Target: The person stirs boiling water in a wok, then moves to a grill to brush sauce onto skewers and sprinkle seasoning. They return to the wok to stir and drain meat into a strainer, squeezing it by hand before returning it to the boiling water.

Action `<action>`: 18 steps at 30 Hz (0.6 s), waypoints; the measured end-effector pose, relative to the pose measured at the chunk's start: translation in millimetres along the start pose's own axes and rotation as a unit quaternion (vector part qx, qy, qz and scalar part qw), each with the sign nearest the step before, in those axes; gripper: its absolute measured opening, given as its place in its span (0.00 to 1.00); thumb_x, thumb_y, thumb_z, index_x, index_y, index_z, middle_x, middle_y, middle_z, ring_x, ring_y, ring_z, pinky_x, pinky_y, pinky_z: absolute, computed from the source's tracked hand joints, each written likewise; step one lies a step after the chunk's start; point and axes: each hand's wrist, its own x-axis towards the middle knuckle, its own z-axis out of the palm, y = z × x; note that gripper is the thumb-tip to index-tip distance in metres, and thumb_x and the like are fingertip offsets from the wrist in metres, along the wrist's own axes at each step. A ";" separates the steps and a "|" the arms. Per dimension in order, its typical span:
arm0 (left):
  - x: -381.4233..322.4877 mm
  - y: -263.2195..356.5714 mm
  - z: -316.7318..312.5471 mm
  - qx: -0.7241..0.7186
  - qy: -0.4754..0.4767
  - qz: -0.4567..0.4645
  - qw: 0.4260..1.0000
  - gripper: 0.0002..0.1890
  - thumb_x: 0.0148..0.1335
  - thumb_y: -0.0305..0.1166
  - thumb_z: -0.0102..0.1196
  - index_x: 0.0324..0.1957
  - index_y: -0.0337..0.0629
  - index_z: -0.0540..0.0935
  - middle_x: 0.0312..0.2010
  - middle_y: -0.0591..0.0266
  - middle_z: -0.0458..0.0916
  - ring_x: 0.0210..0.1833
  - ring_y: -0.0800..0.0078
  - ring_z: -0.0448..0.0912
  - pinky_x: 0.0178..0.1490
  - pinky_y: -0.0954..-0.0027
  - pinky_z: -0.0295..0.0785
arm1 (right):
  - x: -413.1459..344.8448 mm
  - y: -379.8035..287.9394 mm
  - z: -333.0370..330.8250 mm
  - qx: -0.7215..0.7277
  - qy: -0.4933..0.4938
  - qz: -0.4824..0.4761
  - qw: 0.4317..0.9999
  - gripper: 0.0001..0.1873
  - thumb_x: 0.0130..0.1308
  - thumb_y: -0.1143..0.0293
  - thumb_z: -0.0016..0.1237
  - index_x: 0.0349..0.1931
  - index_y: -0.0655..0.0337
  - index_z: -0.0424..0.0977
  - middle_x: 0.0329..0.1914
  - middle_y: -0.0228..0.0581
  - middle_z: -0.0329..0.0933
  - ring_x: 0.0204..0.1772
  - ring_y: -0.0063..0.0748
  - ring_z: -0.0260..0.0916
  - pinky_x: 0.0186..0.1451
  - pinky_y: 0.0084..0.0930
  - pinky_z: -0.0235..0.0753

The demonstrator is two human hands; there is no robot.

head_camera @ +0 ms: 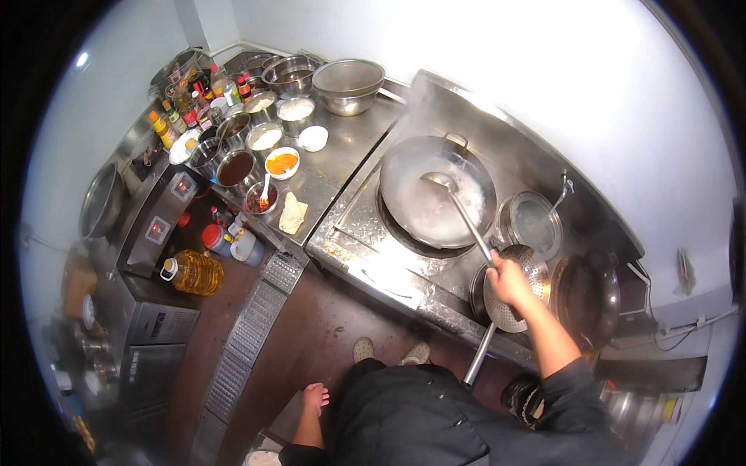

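My right hand [508, 282] grips the long metal handle of a wok ladle [470, 223]. The ladle's bowl is over the pale, steaming contents of a large wok [397, 201], which stands on the burner. Steam blurs what the wok holds. Just beneath my right hand lies a perforated strainer [531, 268], its handle reaching past the stove's front edge. Low at my side hangs my left hand [315, 398], empty, with its fingers loosely curled and slightly apart.
Right of the wok is a water-filled pot [531, 224] beneath a tap [565, 187]; a dark wok [586, 300] is farther right. The left counter bears sauce pots [236, 169], an orange sauce bowl [282, 162] and a folded cloth [292, 213]. An oil jug [198, 272] stands below.
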 end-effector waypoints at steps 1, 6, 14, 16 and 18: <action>0.4 0.0 0.4 0.007 0.006 0.002 1.000 0.14 0.74 0.38 0.53 0.56 0.45 0.77 0.40 0.60 0.84 0.37 0.67 0.82 0.36 0.62 0.81 | 1.0 -5.4 7.0 0.005 0.025 -0.092 0.995 0.27 0.72 0.68 0.49 0.70 0.66 0.68 0.47 0.70 0.80 0.55 0.66 0.79 0.61 0.48 0.77; 1.6 1.3 5.5 0.020 -0.010 -0.011 1.000 0.13 0.74 0.38 0.52 0.56 0.45 0.77 0.41 0.60 0.84 0.37 0.67 0.82 0.36 0.62 0.80 | 17.9 -17.1 10.7 0.039 0.032 -0.085 0.995 0.26 0.73 0.67 0.48 0.69 0.67 0.69 0.47 0.72 0.79 0.54 0.65 0.80 0.57 0.48 0.78; -0.5 6.6 9.4 0.021 -0.012 -0.011 1.000 0.14 0.74 0.38 0.53 0.56 0.44 0.77 0.41 0.60 0.83 0.37 0.66 0.82 0.36 0.61 0.80 | 31.7 -15.6 23.3 0.040 0.023 -0.068 0.997 0.27 0.72 0.67 0.50 0.70 0.65 0.70 0.50 0.71 0.79 0.57 0.60 0.80 0.62 0.44 0.77; 0.6 5.7 8.6 0.034 -0.005 -0.017 0.999 0.14 0.74 0.38 0.53 0.56 0.44 0.77 0.41 0.59 0.83 0.37 0.66 0.82 0.36 0.61 0.80 | 47.1 -8.5 20.0 0.050 0.075 -0.048 0.995 0.27 0.72 0.67 0.51 0.69 0.65 0.70 0.46 0.71 0.80 0.53 0.59 0.83 0.58 0.40 0.78; 3.6 4.1 6.6 -0.001 -0.003 0.005 1.000 0.14 0.74 0.38 0.53 0.56 0.45 0.77 0.41 0.59 0.83 0.38 0.65 0.82 0.36 0.61 0.80 | 50.5 21.3 -2.0 0.062 0.078 -0.044 0.994 0.27 0.72 0.66 0.51 0.70 0.62 0.70 0.48 0.69 0.80 0.56 0.62 0.80 0.61 0.44 0.77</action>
